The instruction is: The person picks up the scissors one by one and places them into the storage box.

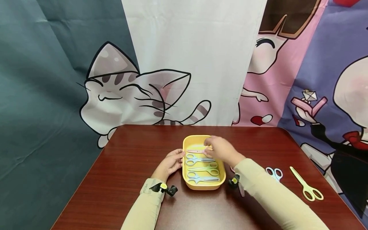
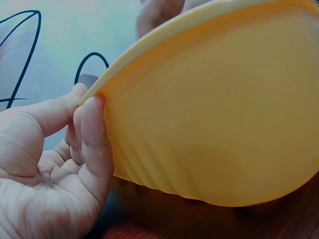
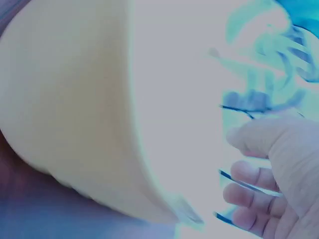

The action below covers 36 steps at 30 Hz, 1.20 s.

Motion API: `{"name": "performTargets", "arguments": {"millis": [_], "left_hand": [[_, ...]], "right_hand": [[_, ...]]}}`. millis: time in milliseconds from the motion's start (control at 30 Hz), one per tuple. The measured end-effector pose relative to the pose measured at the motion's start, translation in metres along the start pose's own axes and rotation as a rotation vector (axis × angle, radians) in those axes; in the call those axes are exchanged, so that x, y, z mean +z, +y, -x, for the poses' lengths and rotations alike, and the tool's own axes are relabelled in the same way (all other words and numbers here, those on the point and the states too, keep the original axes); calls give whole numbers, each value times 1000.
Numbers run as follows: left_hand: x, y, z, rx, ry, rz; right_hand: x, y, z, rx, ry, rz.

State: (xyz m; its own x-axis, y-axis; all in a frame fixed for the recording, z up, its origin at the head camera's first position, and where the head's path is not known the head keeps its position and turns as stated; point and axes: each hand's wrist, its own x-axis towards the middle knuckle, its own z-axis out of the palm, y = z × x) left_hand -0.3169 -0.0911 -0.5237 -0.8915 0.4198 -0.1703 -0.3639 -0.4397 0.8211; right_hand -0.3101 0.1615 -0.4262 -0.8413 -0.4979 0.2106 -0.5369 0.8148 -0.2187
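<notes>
A yellow tray [image 1: 203, 187] holds several pairs of scissors laid crosswise: pink scissors [image 1: 195, 151] toward the far end, then blue scissors [image 1: 201, 160], green scissors [image 1: 201, 168] and another blue pair [image 1: 202, 179] nearest me. My left hand [image 1: 171, 162] pinches the tray's left rim between thumb and fingers, close up in the left wrist view. Over the far right of the tray, my right hand [image 1: 219, 149] is at the handle end of the pink scissors, covering it. In the washed-out right wrist view its thumb and fingers [image 3: 249, 195] stand apart with nothing visible between them.
On the brown table [image 1: 129, 179], yellow-green scissors [image 1: 308, 188] lie at the right, with blue scissors [image 1: 274, 173] partly under my right sleeve. Pink scissors [image 1: 241, 189] show beneath my right wrist. A cartoon-printed curtain [image 1: 195, 41] hangs behind the table.
</notes>
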Motion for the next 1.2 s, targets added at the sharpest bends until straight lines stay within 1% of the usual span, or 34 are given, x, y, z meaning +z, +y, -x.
{"name": "performTargets", "arguments": {"millis": [67, 133, 200, 267, 333, 400, 467, 633, 833, 1033, 1133, 1200], "left_hand": [[-1, 1, 0, 5, -1, 6], [-2, 2, 0, 11, 1, 10], [-4, 3, -1, 16, 5, 14], [-5, 5, -1, 17, 7, 18], [-7, 6, -2, 17, 4, 23], [-7, 8, -2, 18, 5, 26], [-8, 9, -2, 22, 7, 28], [-8, 10, -2, 33, 3, 31], [-6, 7, -2, 18, -3, 47], [-4, 1, -1, 17, -15, 43], [-4, -1, 0, 9, -32, 48], [-3, -3, 0, 7, -32, 51]], "right_hand": [[-15, 8, 9, 93, 69, -16], [-26, 17, 20, 206, 79, -28], [-32, 24, 32, 322, 35, -28], [-33, 28, 45, 417, -50, -16], [-31, 29, 58, 486, -129, -11], [-27, 28, 69, 535, -189, -2], [-22, 25, 78, 568, -219, 4], [-9, 18, 94, 595, -224, 37], [3, 16, 105, 655, -245, -31], [7, 18, 112, 729, -231, -108], [9, 21, 117, 739, -214, -130], [11, 23, 121, 746, -202, -150]]}}
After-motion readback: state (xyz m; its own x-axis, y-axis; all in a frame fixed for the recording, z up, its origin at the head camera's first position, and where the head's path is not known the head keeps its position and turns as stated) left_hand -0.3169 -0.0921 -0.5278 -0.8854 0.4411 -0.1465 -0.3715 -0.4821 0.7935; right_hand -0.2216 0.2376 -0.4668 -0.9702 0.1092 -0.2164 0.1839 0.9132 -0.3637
